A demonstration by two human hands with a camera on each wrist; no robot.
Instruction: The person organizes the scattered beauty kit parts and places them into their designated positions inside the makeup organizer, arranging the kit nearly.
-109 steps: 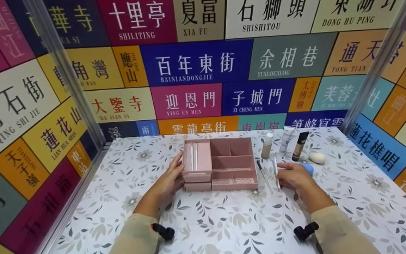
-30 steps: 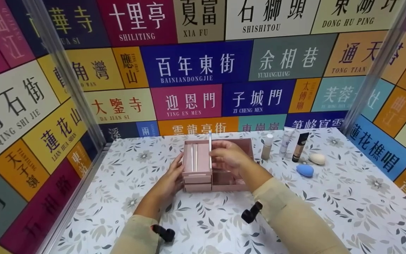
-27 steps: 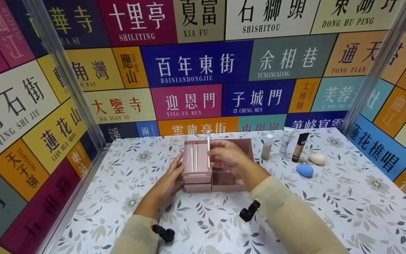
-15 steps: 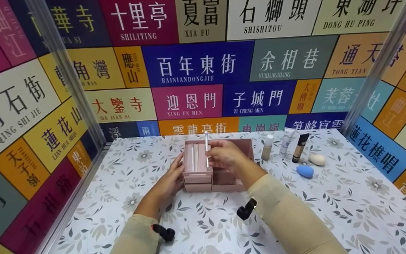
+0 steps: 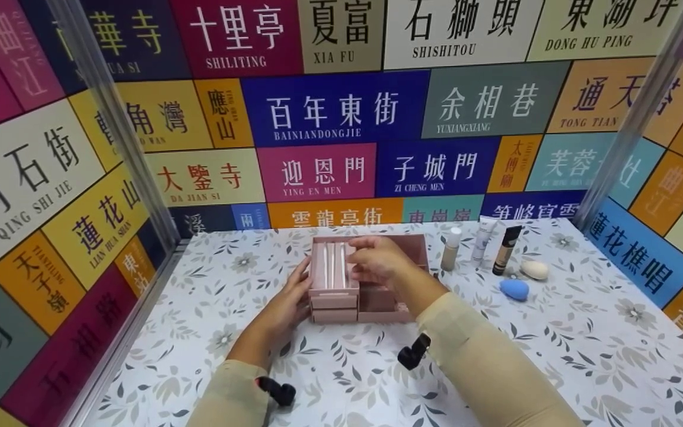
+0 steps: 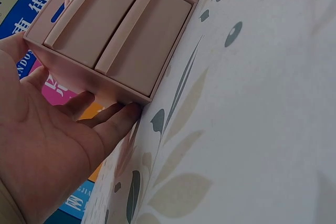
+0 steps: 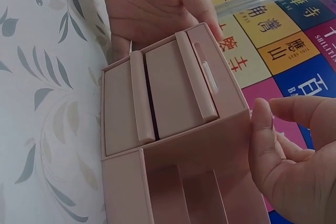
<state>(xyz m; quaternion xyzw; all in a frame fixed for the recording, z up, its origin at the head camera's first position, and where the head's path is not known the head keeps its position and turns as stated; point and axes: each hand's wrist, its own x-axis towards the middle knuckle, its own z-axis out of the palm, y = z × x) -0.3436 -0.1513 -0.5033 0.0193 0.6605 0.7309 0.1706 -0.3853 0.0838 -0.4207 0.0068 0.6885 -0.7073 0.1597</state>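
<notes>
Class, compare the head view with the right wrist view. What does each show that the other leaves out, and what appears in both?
Only the head view: the white-capped bottle, pale tube, black-and-beige tube, cream sponge and blue sponge, plus the lengths of three thin white sticks lying on top of the pink organizer.

Only the right wrist view: the palm side of the left hand, and the drawer fronts seen broadly.

Both: the organizer, the left hand, the right hand, the leaf-patterned table cover and the sign-covered wall.

Head view above; wrist views close, sharing box (image 7: 210, 148)
</notes>
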